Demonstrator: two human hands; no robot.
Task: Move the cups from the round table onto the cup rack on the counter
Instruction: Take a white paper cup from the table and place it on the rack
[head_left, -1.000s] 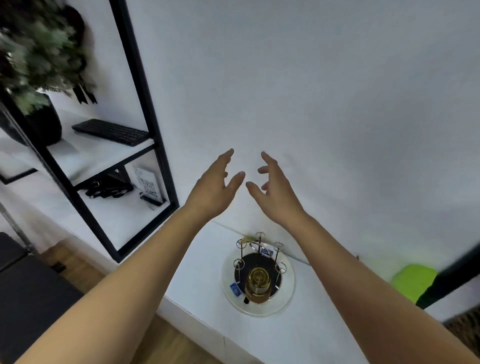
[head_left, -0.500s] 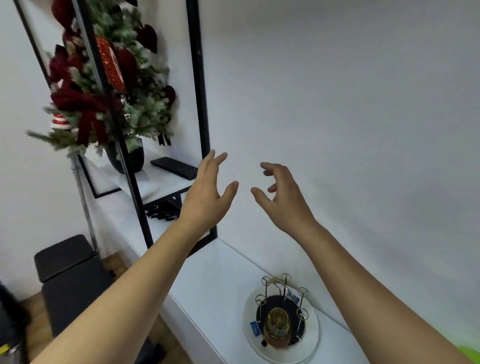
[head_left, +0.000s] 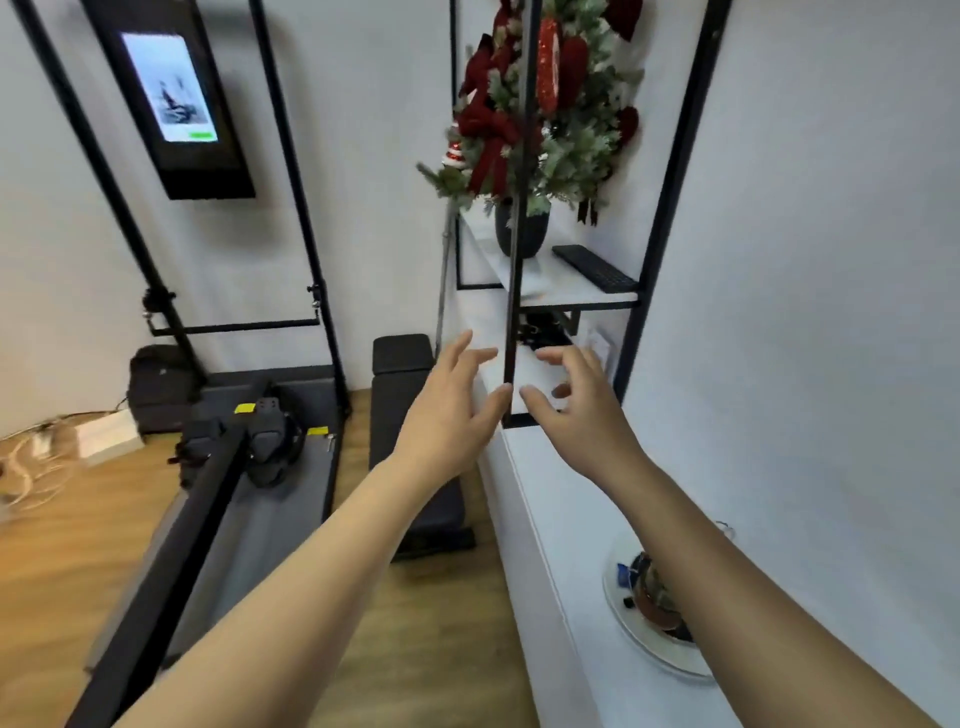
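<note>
1. Head view, step in hand: neither hand carries a cup, so a trip to fetch the next cup is judged to be in hand. No round table and no loose cup is seen in this view.
2. Head view, next move: the round table must be found and a cup gripped before anything can be racked.
3. Left hand (head_left: 451, 410): held out ahead at arm's length, fingers spread and relaxed, nothing held.
4. Right hand (head_left: 576, 410): raised just beside the left hand, fingers loosely bent and apart, nothing held.
5. Cup rack (head_left: 652, 597): seen on the white counter (head_left: 561, 519), below and behind the right hand, partly hidden by the right forearm; one amber cup appears on it.
</note>
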